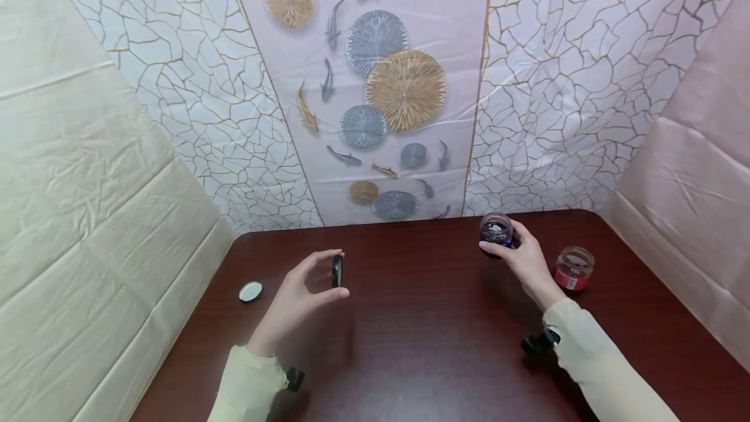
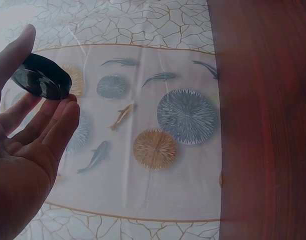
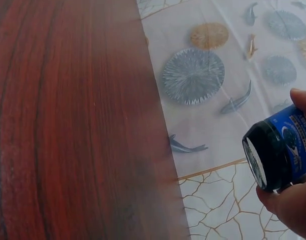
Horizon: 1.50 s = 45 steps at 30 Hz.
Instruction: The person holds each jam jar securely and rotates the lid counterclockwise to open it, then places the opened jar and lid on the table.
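Observation:
Above the left part of the table, my left hand [image 1: 293, 298] pinches a round black lid [image 1: 336, 271] on its edge between thumb and fingers. In the left wrist view the same lid [image 2: 42, 77] looks dark and glossy, with the fingers spread beneath it. My right hand [image 1: 526, 262] grips a small glass jar [image 1: 495, 232] with a blue label, held up over the back right of the table. The jar's mouth is uncovered and its inside looks dark. Seen from the right wrist, the jar's blue label [image 3: 295, 135] shows between thumb and fingers.
A glass jar [image 1: 573, 269] with a red label, uncovered, stands on the table just right of my right hand. At the left lies a lid [image 1: 250, 291], pale side up. Patterned cloth [image 1: 398, 181] hangs behind the dark red wooden table [image 1: 410, 344].

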Available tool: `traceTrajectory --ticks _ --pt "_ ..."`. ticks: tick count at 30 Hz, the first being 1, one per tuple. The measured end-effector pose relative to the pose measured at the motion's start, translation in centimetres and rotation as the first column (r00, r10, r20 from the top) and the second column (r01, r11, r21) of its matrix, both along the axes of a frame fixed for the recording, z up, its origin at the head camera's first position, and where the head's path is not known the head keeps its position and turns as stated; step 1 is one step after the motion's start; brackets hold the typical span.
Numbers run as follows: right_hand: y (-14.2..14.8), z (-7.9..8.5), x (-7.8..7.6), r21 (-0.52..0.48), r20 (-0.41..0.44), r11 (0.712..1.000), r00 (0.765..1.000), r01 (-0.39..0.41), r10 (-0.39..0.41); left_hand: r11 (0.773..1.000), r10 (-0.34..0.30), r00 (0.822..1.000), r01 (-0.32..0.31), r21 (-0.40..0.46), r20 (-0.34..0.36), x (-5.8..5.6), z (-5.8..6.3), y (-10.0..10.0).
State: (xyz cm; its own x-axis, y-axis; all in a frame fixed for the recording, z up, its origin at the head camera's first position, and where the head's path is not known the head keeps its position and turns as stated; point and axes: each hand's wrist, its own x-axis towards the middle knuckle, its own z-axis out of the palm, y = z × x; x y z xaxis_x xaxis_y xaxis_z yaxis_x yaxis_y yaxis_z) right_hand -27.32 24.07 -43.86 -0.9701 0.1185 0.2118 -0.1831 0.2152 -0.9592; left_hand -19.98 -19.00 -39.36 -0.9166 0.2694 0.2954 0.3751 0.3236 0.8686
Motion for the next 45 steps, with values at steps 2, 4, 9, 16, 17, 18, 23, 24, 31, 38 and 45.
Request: traceTrajectory --ticks 2,4,9,16,17,18,23,24,31,38,45 --pt "0.1 -0.2 -0.2 -0.003 -0.001 1.0 1.0 0.009 -0.009 1.0 0.007 1.0 -0.007 -0.016 0.003 0.0 0.0 0.0" --pt "0.2 -0.4 -0.5 -0.005 -0.002 1.0 1.0 0.012 -0.012 1.0 0.011 1.0 -0.011 -0.025 0.003 0.0 0.0 0.0" --pt "0.4 -0.8 -0.9 -0.006 0.007 1.0 1.0 0.01 -0.01 1.0 0.011 1.0 -0.011 -0.022 -0.003 0.0 -0.1 0.0" --pt "0.6 -1.5 -1.7 0.025 0.026 0.999 0.999 0.034 -0.034 1.0 0.003 1.0 -0.003 0.002 -0.005 -0.1 -0.2 0.1" --pt "0.6 -1.6 -1.7 0.031 0.029 0.999 0.999 0.038 -0.039 1.0 0.004 1.0 -0.004 0.001 -0.004 -0.1 -0.2 0.1" --pt "0.6 -1.6 -1.8 0.036 0.033 0.998 0.999 0.042 -0.043 1.0 0.005 1.0 -0.005 -0.002 -0.002 -0.2 -0.2 0.1" --pt "0.7 -1.7 -2.0 0.051 0.042 0.997 0.997 0.058 -0.06 1.0 0.011 1.0 -0.011 -0.004 0.012 -0.1 0.0 0.1" --pt "0.6 -1.7 -2.0 0.051 0.042 0.997 0.997 0.06 -0.062 1.0 0.015 1.0 -0.015 -0.008 0.014 0.0 0.0 0.2" --pt "0.7 -2.2 -2.3 0.066 0.054 0.995 0.995 0.075 -0.079 0.999 0.029 0.999 -0.029 -0.015 0.028 0.1 0.0 0.3" --pt "0.8 -2.7 -2.5 0.075 0.073 0.993 0.993 0.09 -0.095 0.999 0.033 0.999 -0.033 -0.043 0.01 -0.1 -0.3 0.1" --pt "0.9 -3.0 -2.4 0.08 0.1 0.993 0.99 0.089 -0.097 0.999 0.026 1.0 -0.026 -0.043 0.006 -0.1 -0.3 0.3"
